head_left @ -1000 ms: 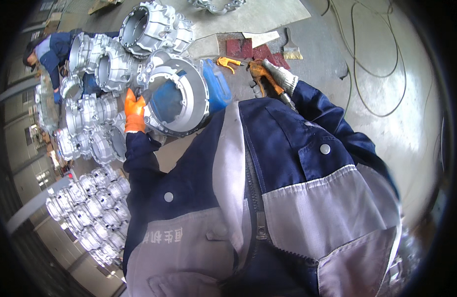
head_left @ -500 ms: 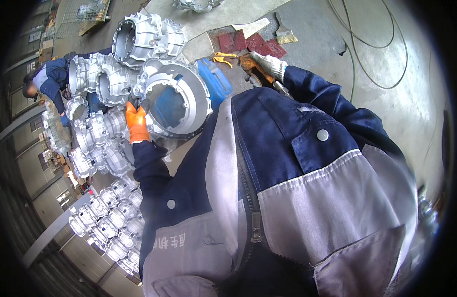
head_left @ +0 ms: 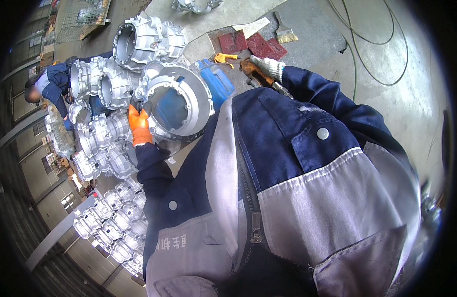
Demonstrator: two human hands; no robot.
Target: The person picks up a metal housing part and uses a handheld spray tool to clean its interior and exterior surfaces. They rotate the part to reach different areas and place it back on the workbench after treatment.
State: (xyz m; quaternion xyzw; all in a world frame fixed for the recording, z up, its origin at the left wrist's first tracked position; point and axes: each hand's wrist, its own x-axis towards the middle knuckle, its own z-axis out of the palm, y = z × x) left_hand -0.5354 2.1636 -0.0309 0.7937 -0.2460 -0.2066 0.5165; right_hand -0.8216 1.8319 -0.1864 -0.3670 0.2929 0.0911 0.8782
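Observation:
A large silver cast-metal housing (head_left: 202,101) stands in front of me with its round opening facing up, and something blue shows through it. At its left edge, my left hand (head_left: 140,126), in an orange glove with dark fingertips, is closed on the casting. To the right of the housing, my right hand (head_left: 269,66) wears a white knit glove. It is wrapped round a worn orange-brown air tool (head_left: 258,75) with a metal fitting at its rear end. The tool's working tip is hard to make out. A blue plastic jug (head_left: 217,81) is between the housing and the tool.
A yellow-orange air blow gun (head_left: 224,58) lies beyond the tool. Dark red abrasive sheets (head_left: 259,45) and a brush (head_left: 286,30) rest farther off. More castings (head_left: 135,40) crowd the left. A co-worker (head_left: 55,81) bends over castings there. A hose (head_left: 354,59) loops across the right floor.
The whole view has shifted slightly. Both hands keep their holds, on the housing and on the air tool. The co-worker at the left has moved a little.

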